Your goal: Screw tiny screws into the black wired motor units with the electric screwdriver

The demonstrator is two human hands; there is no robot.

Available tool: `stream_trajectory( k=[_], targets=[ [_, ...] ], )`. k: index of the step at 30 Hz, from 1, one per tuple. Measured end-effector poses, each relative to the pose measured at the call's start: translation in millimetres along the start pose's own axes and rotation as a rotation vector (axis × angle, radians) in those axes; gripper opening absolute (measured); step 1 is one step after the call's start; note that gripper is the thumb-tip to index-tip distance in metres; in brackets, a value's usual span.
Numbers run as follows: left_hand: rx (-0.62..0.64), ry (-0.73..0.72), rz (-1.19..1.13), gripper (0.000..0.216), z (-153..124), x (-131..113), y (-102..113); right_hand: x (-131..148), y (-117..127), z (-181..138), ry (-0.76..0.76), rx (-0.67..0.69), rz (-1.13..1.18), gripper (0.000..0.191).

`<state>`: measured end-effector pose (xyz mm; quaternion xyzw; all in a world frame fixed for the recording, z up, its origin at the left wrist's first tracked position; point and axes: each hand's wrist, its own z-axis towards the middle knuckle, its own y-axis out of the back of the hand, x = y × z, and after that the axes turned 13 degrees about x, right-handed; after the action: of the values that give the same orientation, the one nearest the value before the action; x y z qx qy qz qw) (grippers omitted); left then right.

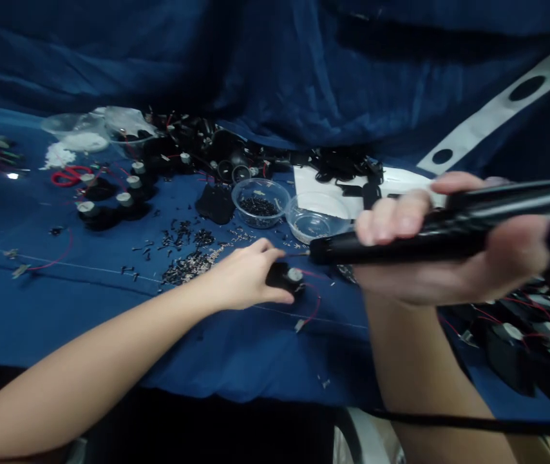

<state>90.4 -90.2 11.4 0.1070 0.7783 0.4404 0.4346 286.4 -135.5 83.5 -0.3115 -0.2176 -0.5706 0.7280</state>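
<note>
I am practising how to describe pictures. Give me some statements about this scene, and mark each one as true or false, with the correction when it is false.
The right hand holds a black soldering iron. True.

The left hand rests on a black part with red wires. True.

The clear bowl on the left holds white powder. False: that bowl holds small black pieces.

The red scissors lie on white paper. False: the scissors lie on the blue cloth.
</note>
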Motion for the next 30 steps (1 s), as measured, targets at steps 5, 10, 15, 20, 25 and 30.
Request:
stream_trajectory(
  k=[5, 10, 15, 20, 25, 30],
  targets=[
    [-0.192, -0.152, -0.407, 0.041, 17.0, 8.5, -15.5, -2.7, 1.3, 4.3, 0.099, -0.341, -0.156, 0.031],
    [-0.334, -0.010, -0.032, 0.031, -1.8, 37.7, 44.0, -17.2, -11.7, 5.2, 0.224, -0.498, -0.315, 0.045],
    [-0.110, 0.369, 0.350, 0.031, -28.2, 74.5, 92.6, -14.8, -5.1, -12.9, 0.025, -0.414, -0.376, 0.053],
    [-0.063, 0.603, 0.484, 0.039, -50.2, 87.9, 107.8, -34.7, -1.0, -39.6, -0.278, -0.338, -0.215, 0.053],
    [-0.476, 0.796, 0.442, 0.054, -90.3, 105.2, 131.2, -62.4, -17.6, -57.4, -0.406, -0.215, -0.084, 0.038],
    [-0.408, 0.952, 0.239, 0.072, -123.2, 137.7, 140.4, -66.1, -15.9, -60.6, -0.388, -0.285, -0.080, 0.039]
  ],
)
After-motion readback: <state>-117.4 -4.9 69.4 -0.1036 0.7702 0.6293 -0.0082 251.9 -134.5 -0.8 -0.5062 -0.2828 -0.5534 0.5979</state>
